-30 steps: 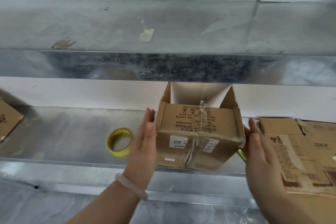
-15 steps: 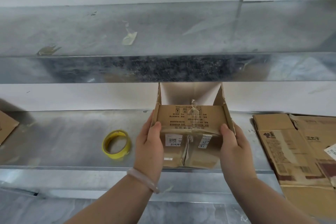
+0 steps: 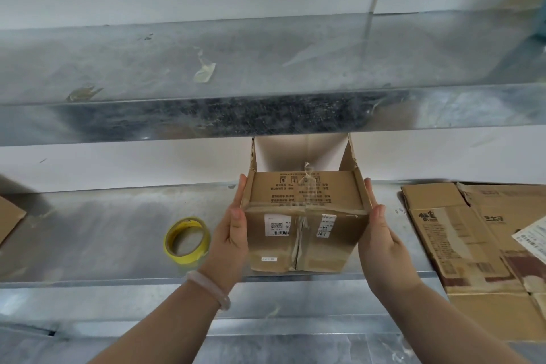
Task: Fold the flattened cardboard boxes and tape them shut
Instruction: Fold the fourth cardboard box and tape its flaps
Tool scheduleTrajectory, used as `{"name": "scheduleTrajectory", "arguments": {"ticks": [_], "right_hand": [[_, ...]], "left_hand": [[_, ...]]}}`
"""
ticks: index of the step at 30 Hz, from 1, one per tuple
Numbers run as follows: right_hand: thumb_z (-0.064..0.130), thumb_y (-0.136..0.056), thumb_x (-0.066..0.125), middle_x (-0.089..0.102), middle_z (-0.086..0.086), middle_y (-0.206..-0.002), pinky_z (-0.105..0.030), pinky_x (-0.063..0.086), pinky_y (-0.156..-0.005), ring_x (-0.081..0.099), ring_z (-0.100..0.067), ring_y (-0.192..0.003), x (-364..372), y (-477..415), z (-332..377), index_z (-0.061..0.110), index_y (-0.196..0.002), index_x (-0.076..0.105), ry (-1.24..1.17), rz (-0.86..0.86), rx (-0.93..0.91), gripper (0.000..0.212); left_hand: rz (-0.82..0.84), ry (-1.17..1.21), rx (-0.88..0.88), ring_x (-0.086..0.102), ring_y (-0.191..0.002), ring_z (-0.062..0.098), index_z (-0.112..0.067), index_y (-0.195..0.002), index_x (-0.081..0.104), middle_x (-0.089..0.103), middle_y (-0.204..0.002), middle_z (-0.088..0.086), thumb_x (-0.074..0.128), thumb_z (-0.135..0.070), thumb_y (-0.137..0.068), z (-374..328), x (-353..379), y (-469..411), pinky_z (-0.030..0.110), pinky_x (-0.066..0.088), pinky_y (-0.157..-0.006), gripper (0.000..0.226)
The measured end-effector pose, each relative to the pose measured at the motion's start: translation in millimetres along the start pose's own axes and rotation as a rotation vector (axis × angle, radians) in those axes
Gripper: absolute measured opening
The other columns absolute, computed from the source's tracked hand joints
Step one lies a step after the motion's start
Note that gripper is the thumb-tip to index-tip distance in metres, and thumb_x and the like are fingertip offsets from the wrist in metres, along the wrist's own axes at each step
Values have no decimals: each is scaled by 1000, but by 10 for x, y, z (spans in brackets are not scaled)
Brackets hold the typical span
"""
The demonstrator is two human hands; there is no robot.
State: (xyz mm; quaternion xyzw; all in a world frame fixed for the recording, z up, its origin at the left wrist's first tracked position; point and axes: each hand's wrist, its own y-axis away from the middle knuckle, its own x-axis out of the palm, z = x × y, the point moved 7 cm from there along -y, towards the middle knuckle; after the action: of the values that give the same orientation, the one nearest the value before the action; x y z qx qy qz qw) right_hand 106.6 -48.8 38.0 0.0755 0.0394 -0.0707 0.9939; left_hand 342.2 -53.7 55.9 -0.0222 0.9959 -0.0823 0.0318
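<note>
I held the cardboard box [image 3: 304, 216] between my two hands. My left hand [image 3: 229, 242] gripped its left side and my right hand [image 3: 381, 242] its right side, each with the thumb on the near taped face and the fingers along the side wall. One second before, both hands were open and a little apart from the box; half a second before, they had already closed on it.

The box was over the front edge of the metal surface [image 3: 103, 230], with its open flaps toward the wall. I could not tell if it rested there or was lifted.

The yellow tape roll [image 3: 186, 241] lay on the surface just left of my left hand, as before. The flattened boxes [image 3: 472, 239] lay at the right.
</note>
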Motion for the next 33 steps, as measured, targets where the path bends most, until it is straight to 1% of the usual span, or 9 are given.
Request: {"name": "scheduleTrajectory", "arguments": {"ticks": [4, 7, 10, 13, 18, 23, 27, 29, 33], "right_hand": [[74, -91, 23, 48, 31, -132, -35, 26, -115, 48, 9, -117, -85, -36, -67, 63, -137, 37, 16, -5, -24, 49], [76, -87, 29, 49, 24, -140, -36, 27, -116, 46, 3, -127, -111, -22, -276, 54, -138, 42, -107, 39, 88, 57], [66, -97, 30, 50, 10, -144, -42, 30, -117, 44, -11, -133, -203, 5, -584, 39, -139, 48, 10, 35, 214, 53], [55, -100, 36, 49, -2, -143, -46, 34, -113, 46, -22, -130, -332, 91, -759, 24, -143, 45, 32, -25, 326, 53], [51, -96, 48, 62, -2, -120, -41, 52, -89, 62, -22, -106, -400, 322, -782, 32, -129, 49, -450, -145, 377, 38], [41, -80, 62, 69, 1, -121, -31, 50, -89, 67, -7, -104, -429, 502, -295, 36, -116, 62, -515, -122, 17, 36], [37, -73, 84, 62, 13, -128, -18, 54, -83, 60, -3, -114, -452, 554, 77, 39, -139, 46, -29, -86, -287, 76], [47, -79, 76, 53, 18, -139, -26, 48, -98, 49, -5, -129, -446, 552, 267, 40, -145, 41, 212, -155, -442, 75], [43, -86, 61, 50, 9, -146, -35, 37, -112, 44, -16, -136, -113, 549, 757, 18, -143, 47, 667, -209, -895, 64]], "left_hand": [[14, -146, 30, 34, -140, 10, -37, -146, 21, 36, -151, -8, 35, -69, -90, -72, -172, -29, 46, 31, -115, 66], [49, -615, 235, 16, -146, 11, -49, -147, 13, 16, -159, -9, 43, -79, -79, -332, -125, -72, 38, 25, -116, 80], [169, -879, 337, 10, -145, 7, -44, -138, 44, 21, -154, -19, 49, -72, -79, -470, 64, -157, 36, 20, -118, 66], [165, -796, 266, 12, -143, 2, -45, -128, 52, 32, -145, -28, 49, -69, -74, -477, 25, -179, 33, 17, -118, 60], [-54, -418, 223, 37, -132, -8, -60, -111, 60, 48, -131, -38, 67, -60, -75, -392, -230, 36, 12, 32, -106, 36], [-48, -236, 33, 45, -127, 1, -44, -121, 64, 49, -136, -17, 64, -47, -88, -54, -222, 238, 33, 41, -107, 33], [104, -95, -332, 52, -115, -3, -43, -105, 68, 60, -118, -20, 48, -64, -88, 319, -142, 367, 18, 40, -96, 34], [118, 24, -527, 59, -106, 2, -31, -107, 65, 67, -111, -15, 43, -56, -90, 523, -89, 420, 26, 47, -93, 37], [120, -143, -567, 56, -88, 17, -9, -98, 61, 62, -93, 1, 51, -25, -99, 666, -98, 407, 34, 47, -84, 19]]}}
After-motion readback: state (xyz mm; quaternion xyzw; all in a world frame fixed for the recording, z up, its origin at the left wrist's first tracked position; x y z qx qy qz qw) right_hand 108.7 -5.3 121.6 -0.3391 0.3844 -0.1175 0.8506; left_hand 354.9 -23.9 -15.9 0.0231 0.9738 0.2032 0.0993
